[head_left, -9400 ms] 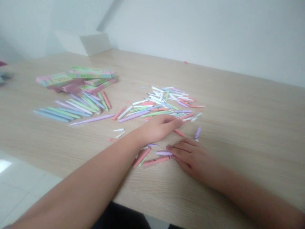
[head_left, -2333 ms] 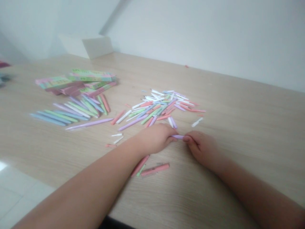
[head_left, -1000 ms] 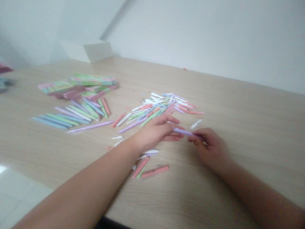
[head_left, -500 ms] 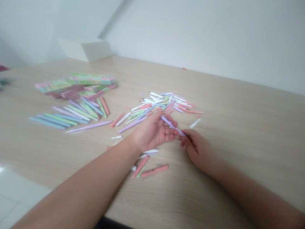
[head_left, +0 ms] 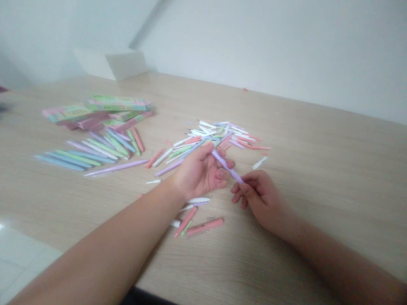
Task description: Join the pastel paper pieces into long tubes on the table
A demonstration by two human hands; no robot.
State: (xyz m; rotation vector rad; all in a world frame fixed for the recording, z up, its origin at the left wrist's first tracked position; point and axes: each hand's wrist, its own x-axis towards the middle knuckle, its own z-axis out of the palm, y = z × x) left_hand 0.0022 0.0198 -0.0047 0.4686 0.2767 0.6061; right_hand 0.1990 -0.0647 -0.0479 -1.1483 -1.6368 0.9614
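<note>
Between my two hands, above the table, slants a purple pen [head_left: 224, 162]. My left hand [head_left: 203, 171] grips its upper end, with the thumb and forefinger around it and the other fingers curled. The lower end is pinched between the thumb and fingers of my right hand [head_left: 256, 195]. Just behind my left hand lies a loose heap of pen parts [head_left: 219, 133] in white, orange, green, blue and purple. Below my left wrist are an orange pen barrel [head_left: 206, 227], another orange piece [head_left: 186, 222] and a white pen part [head_left: 199, 200].
Left of the heap, several pastel pens [head_left: 95, 148] lie in a rough row, with a long purple pen [head_left: 116, 167] in front. Behind them are stacked pastel boxes [head_left: 117, 103]. A white box [head_left: 127, 64] stands near the wall. A small white piece [head_left: 260, 162] lies at the right.
My right hand has shifted slightly downward along the purple pen, its fingers now more spread. More of the pen shows between the hands. The view has shifted slightly.
</note>
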